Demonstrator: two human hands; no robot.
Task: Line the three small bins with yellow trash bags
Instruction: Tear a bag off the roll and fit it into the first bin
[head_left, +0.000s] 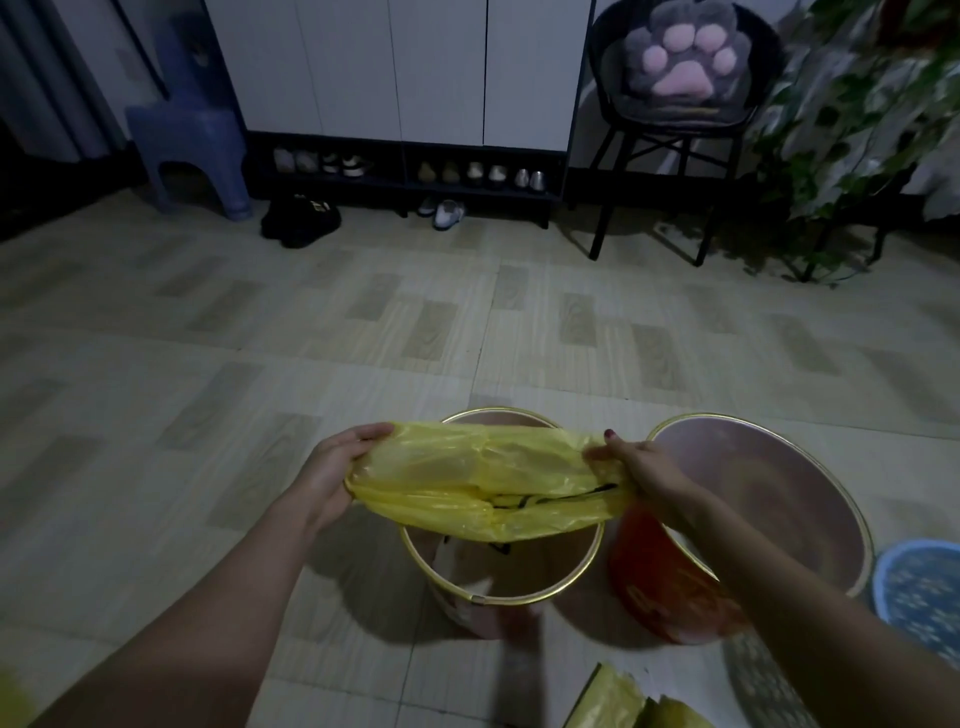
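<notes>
As stretched — bag (488, 483) btwn hands (332, 478)

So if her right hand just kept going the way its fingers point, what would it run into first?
The right hand points leftward, fingers gripping the yellow bag. Going on, it would push into that bag first, then probably meet the left hand holding the other end.

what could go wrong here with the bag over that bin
The yellow bag is stretched taut between the left hand and right hand; thin film might tear. Its mouth looks barely opened above the near bin, so it may miss the gold rim on one side.
</notes>
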